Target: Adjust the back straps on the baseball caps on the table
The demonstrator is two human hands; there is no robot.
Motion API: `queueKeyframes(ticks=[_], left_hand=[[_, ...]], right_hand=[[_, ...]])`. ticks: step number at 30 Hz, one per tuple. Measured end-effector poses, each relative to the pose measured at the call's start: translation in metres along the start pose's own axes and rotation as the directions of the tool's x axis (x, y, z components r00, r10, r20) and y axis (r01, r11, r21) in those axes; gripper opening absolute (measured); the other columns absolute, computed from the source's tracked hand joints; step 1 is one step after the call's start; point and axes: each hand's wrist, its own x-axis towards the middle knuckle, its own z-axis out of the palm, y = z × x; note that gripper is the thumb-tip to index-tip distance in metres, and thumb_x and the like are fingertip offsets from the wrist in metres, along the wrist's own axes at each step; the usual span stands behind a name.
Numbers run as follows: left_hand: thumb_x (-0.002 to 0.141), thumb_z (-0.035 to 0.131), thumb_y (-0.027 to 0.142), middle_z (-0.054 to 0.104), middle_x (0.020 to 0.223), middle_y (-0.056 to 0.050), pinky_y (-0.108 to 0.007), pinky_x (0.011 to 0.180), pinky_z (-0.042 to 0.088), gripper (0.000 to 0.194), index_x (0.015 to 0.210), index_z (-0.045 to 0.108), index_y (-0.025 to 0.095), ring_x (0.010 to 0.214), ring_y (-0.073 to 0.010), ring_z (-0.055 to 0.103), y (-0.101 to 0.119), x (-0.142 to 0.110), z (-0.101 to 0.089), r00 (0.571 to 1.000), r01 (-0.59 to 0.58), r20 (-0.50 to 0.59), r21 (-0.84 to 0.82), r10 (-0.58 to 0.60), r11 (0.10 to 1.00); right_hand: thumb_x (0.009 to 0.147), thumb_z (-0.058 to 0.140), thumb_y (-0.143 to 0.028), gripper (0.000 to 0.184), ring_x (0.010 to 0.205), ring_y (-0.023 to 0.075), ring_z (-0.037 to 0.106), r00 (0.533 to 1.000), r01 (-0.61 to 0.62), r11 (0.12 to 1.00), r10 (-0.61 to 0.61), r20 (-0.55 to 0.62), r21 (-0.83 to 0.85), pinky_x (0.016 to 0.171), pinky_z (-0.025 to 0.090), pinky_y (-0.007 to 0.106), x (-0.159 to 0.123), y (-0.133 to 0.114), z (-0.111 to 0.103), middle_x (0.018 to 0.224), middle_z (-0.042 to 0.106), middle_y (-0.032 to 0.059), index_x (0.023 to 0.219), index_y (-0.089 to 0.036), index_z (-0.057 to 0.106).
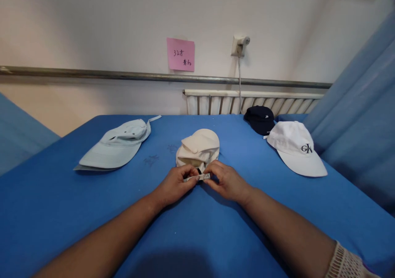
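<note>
A cream baseball cap [200,142] lies in the middle of the blue-covered table, its back strap [201,177] facing me. My left hand [180,183] pinches the left part of that strap between thumb and fingers. On the strap's right end, by a small printed tag, my right hand [226,180] closes in a pinch. Between the two hands a dark bit shows at the strap, too small to make out. The cap's brim points away or is hidden beneath the crown; I cannot tell which.
A pale blue cap [119,144] with a loose strap lies at left. At right are a white cap [294,146] with dark letters and a navy cap [259,118]. Behind the blue table cover [185,237] stand a radiator [216,104] and a metal rail [123,75]. Blue curtains [364,89] hang at the sides.
</note>
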Motion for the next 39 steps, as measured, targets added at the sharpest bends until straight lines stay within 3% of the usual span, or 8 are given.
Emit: queueKeyframes(ticks=[8, 13, 16, 19, 27, 34, 39], left_hand=[[0.087, 0.056, 0.036, 0.061, 0.07, 0.001, -0.023, 0.063, 0.043, 0.023, 0.078, 0.064, 0.016, 0.067, -0.0131, 0.054, 0.0, -0.001, 0.003, 0.997, -0.07, 0.029, 0.066, 0.069, 0.995], [0.086, 0.058, 0.031, 0.071, 0.091, -0.004, -0.026, 0.073, 0.046, 0.021, 0.101, 0.066, 0.017, 0.081, -0.0174, 0.064, 0.004, -0.005, -0.003, 0.982, -0.169, -0.042, 0.261, 0.186, 0.951], [0.086, 0.056, 0.028, 0.072, 0.086, -0.003, -0.026, 0.072, 0.045, 0.018, 0.095, 0.067, 0.018, 0.077, -0.0171, 0.063, 0.005, -0.006, -0.005, 0.98, -0.169, -0.05, 0.311, 0.194, 0.935], [0.088, 0.053, 0.028, 0.069, 0.078, -0.001, -0.025, 0.069, 0.045, 0.017, 0.086, 0.067, 0.018, 0.072, -0.0151, 0.061, 0.003, -0.005, -0.005, 0.985, -0.147, -0.051, 0.261, 0.166, 0.954], [0.089, 0.054, 0.028, 0.067, 0.077, 0.001, -0.024, 0.066, 0.045, 0.015, 0.086, 0.064, 0.018, 0.071, -0.0134, 0.06, -0.002, -0.004, 0.005, 0.988, -0.14, -0.042, 0.17, 0.149, 0.975], [0.089, 0.054, 0.028, 0.07, 0.094, -0.003, -0.029, 0.078, 0.047, 0.018, 0.103, 0.063, 0.019, 0.085, -0.0174, 0.063, 0.002, -0.007, -0.002, 0.967, -0.212, -0.061, 0.351, 0.248, 0.912], [0.091, 0.05, 0.025, 0.068, 0.09, -0.004, -0.031, 0.08, 0.046, 0.017, 0.098, 0.064, 0.019, 0.084, -0.018, 0.062, 0.003, -0.008, -0.007, 0.958, -0.243, -0.041, 0.416, 0.285, 0.876]], right_hand=[[0.089, 0.059, -0.019, 0.013, 0.084, 0.0184, 0.058, 1.0, 0.029, 1.0, -0.029, 0.005, -0.005, 0.076, 0.049, 0.032, 0.001, -0.002, 0.003, 0.094, 0.06, 0.0052, 0.1, -0.02, 0.055], [0.087, 0.06, -0.017, 0.015, 0.086, 0.0186, 0.058, 0.999, 0.021, 1.0, -0.021, -0.032, -0.002, 0.077, 0.049, 0.032, 0.0, 0.001, 0.0, 0.094, 0.06, 0.0058, 0.102, -0.019, 0.056], [0.087, 0.061, -0.017, 0.016, 0.086, 0.0184, 0.058, 0.999, 0.021, 1.0, -0.021, -0.041, 0.001, 0.078, 0.049, 0.032, 0.0, 0.002, -0.002, 0.094, 0.06, 0.0055, 0.102, -0.02, 0.056], [0.087, 0.061, -0.017, 0.016, 0.087, 0.0186, 0.059, 0.999, 0.012, 1.0, -0.012, -0.033, -0.008, 0.078, 0.049, 0.032, 0.0, 0.0, -0.002, 0.095, 0.061, 0.0054, 0.102, -0.02, 0.056], [0.088, 0.06, -0.018, 0.015, 0.085, 0.0182, 0.059, 1.0, 0.02, 1.0, -0.02, -0.002, -0.007, 0.076, 0.048, 0.031, 0.0, -0.004, 0.003, 0.095, 0.06, 0.0053, 0.102, -0.02, 0.055], [0.087, 0.061, -0.018, 0.016, 0.09, 0.0195, 0.06, 0.999, 0.02, 1.0, -0.02, -0.038, -0.002, 0.08, 0.049, 0.033, 0.0, -0.001, -0.001, 0.098, 0.062, 0.0065, 0.102, -0.02, 0.056], [0.086, 0.061, -0.017, 0.018, 0.091, 0.0195, 0.06, 0.997, 0.021, 1.0, -0.02, -0.072, 0.007, 0.082, 0.05, 0.034, 0.0, 0.001, -0.004, 0.097, 0.062, 0.006, 0.103, -0.02, 0.056]])
